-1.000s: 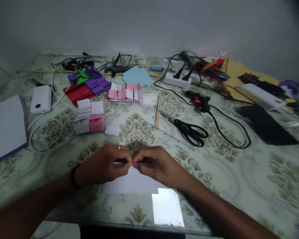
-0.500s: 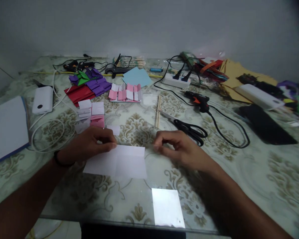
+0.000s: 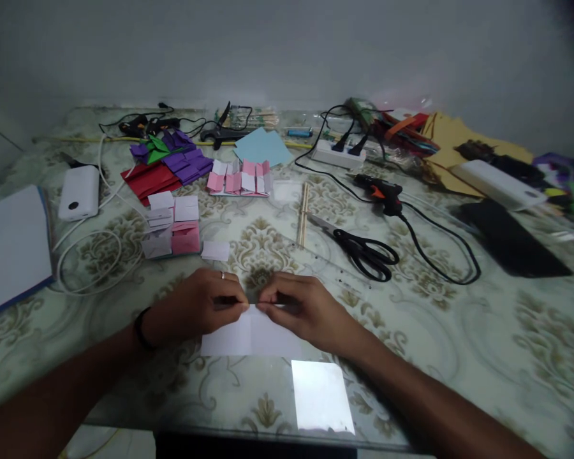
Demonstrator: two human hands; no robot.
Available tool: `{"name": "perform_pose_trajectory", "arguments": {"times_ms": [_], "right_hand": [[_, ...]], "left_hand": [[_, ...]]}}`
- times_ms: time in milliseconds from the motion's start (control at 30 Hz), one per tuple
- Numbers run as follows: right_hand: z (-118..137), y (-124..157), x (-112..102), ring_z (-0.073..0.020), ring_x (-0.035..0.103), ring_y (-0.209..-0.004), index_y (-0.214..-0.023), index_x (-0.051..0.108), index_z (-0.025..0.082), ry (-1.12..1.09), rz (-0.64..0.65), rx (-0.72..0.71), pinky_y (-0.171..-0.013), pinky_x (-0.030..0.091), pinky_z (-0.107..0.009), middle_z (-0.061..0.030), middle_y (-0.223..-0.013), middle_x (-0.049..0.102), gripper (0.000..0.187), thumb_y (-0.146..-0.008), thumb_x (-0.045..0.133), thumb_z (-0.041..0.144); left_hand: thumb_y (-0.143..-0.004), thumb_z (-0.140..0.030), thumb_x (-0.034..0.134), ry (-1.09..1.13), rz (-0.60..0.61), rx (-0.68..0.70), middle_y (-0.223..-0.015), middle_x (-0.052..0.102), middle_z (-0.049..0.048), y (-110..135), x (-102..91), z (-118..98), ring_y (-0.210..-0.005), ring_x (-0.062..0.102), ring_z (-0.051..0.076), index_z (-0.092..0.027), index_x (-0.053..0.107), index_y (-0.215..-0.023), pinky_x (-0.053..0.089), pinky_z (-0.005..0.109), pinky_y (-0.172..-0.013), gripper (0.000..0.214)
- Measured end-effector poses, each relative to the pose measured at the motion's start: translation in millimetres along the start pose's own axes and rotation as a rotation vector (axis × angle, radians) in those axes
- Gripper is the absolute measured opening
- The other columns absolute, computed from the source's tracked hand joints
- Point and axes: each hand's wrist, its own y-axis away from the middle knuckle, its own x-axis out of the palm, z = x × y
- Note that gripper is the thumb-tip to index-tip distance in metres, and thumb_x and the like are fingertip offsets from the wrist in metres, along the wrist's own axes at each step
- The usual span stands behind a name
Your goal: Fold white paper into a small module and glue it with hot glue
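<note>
A pale sheet of paper (image 3: 250, 335) with a crease down its middle lies on the table in front of me. My left hand (image 3: 205, 299) pinches its far edge near the middle, thumb against fingers. Close beside it, my right hand (image 3: 306, 309) pinches the same edge, the fingertips of both hands almost touching. Parts of the sheet are hidden under the hands. Beyond my left hand sit small folded pink and white paper pieces (image 3: 185, 237) and a single folded piece (image 3: 215, 250).
Scissors (image 3: 363, 248) and thin sticks (image 3: 303, 217) lie beyond my right hand. Further right are a glue gun (image 3: 382, 194) with its cord and a black phone (image 3: 511, 239). A power bank (image 3: 79, 192) and white cable (image 3: 62, 268) are at left. Coloured papers (image 3: 189, 164) lie behind.
My right hand has moved left and taken the paper's far edge. My left hand has shifted right along that edge. The sheet has moved right and slightly nearer.
</note>
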Motion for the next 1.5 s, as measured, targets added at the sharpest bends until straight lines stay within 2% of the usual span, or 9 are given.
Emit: {"name": "perform_pose_trajectory", "arguments": {"times_ms": [200, 500, 767, 933, 1167, 1267, 1333, 1400, 1500], "right_hand": [[-4, -1, 5, -0.0149, 0.059, -0.072, -0.084, 0.068, 0.019, 0.038, 0.029, 0.0, -0.068, 0.044, -0.026, -0.0004, -0.077, 0.063, 0.01, -0.093, 0.068, 0.016], [-2, -3, 7, -0.0154, 0.057, -0.073, -0.085, 0.066, 0.019, 0.043, 0.048, -0.045, -0.069, 0.043, -0.026, -0.0004, -0.079, 0.062, 0.011, -0.089, 0.064, 0.009], [1, -6, -8, -0.0141, 0.056, -0.07, -0.08, 0.062, 0.02, 0.029, 0.061, 0.036, -0.065, 0.041, -0.024, 0.0004, -0.078, 0.062, 0.014, -0.084, 0.059, 0.006], [1, -8, -25, -0.0141, 0.055, -0.069, -0.081, 0.063, 0.019, 0.034, 0.058, 0.114, -0.062, 0.04, -0.024, -0.0001, -0.078, 0.064, 0.011, -0.086, 0.057, 0.011], [-6, -10, -36, -0.0137, 0.053, -0.066, -0.081, 0.064, 0.017, 0.005, 0.136, 0.195, -0.061, 0.041, -0.025, -0.0003, -0.074, 0.063, 0.01, -0.089, 0.058, 0.02], [-8, -10, -32, -0.0148, 0.058, -0.069, -0.084, 0.066, 0.017, 0.042, 0.134, 0.202, -0.064, 0.044, -0.025, -0.0019, -0.078, 0.067, 0.012, -0.092, 0.058, 0.02], [-10, -10, -29, -0.0148, 0.059, -0.069, -0.084, 0.068, 0.017, 0.081, 0.12, 0.178, -0.065, 0.044, -0.025, -0.0018, -0.078, 0.069, 0.012, -0.092, 0.059, 0.018], [-12, -10, -25, -0.0147, 0.06, -0.069, -0.083, 0.068, 0.017, 0.118, 0.101, 0.141, -0.065, 0.044, -0.025, -0.0014, -0.078, 0.069, 0.012, -0.092, 0.06, 0.015], [-17, -9, -22, -0.0162, 0.063, -0.074, -0.085, 0.069, 0.017, 0.181, 0.058, 0.07, -0.069, 0.047, -0.027, -0.0031, -0.082, 0.068, 0.012, -0.092, 0.062, 0.011]], "left_hand": [[-0.095, -0.017, 0.061, -0.002, 0.025, -0.017, -0.086, 0.072, 0.0025, 0, 5.2, 1, -0.08, 0.064, 0.015, -0.018, 0.073, -0.087, 0.046, 0.027, -0.075, 0.014], [-0.093, -0.015, 0.058, -0.026, 0.001, 0.012, -0.081, 0.067, 0.0025, -2, 9.5, 1, -0.077, 0.061, 0.016, -0.017, 0.068, -0.081, 0.044, 0.028, -0.073, 0.015], [-0.089, -0.016, 0.061, 0.019, -0.008, -0.065, -0.07, 0.059, -0.002, -6, -8.3, 3, -0.065, 0.052, 0.011, -0.017, 0.066, -0.075, 0.039, 0.024, -0.063, 0.015], [-0.09, -0.022, 0.063, 0.059, -0.015, -0.124, -0.073, 0.063, -0.0002, -6, -23.8, 11, -0.065, 0.053, 0.011, -0.016, 0.068, -0.076, 0.041, 0.024, -0.062, 0.017], [-0.09, -0.018, 0.06, -0.068, -0.011, -0.114, -0.069, 0.061, -0.0024, -4, -32.2, 13, -0.06, 0.052, 0.01, -0.016, 0.064, -0.073, 0.038, 0.023, -0.06, 0.017], [-0.091, -0.019, 0.063, -0.175, -0.137, -0.103, -0.069, 0.059, -0.0021, -2, -28.7, 12, -0.064, 0.055, 0.011, -0.016, 0.059, -0.072, 0.039, 0.025, -0.063, 0.02], [-0.093, -0.022, 0.067, -0.229, -0.16, -0.059, -0.08, 0.064, 0.0009, 0, -21.7, 11, -0.075, 0.061, 0.015, -0.016, 0.064, -0.081, 0.043, 0.027, -0.071, 0.014], [-0.095, -0.02, 0.068, -0.27, -0.08, 0.048, -0.096, 0.068, 0.005, 2, -10.7, 11, -0.087, 0.065, 0.018, -0.016, 0.069, -0.094, 0.048, 0.03, -0.08, 0.005], [-0.096, -0.016, 0.066, -0.291, 0.006, 0.172, -0.109, 0.07, 0.0082, 4, 7.9, 13, -0.099, 0.066, 0.022, -0.016, 0.071, -0.107, 0.052, 0.032, -0.087, 0.013]]}}
